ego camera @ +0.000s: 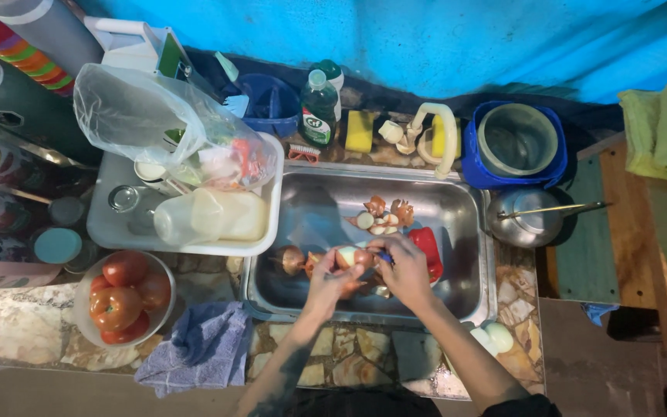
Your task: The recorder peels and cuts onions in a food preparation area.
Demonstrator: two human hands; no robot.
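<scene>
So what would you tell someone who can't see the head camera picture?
Two bare hands, left hand and right hand, hold a partly peeled onion over a steel sink with onion skins and a red pepper in it. A bowl of tomatoes and a blue cloth sit to the left.

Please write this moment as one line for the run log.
left hand: holds onion | right hand: on same onion, peeling | place: over steel sink | nearby: red pepper, peels
</scene>
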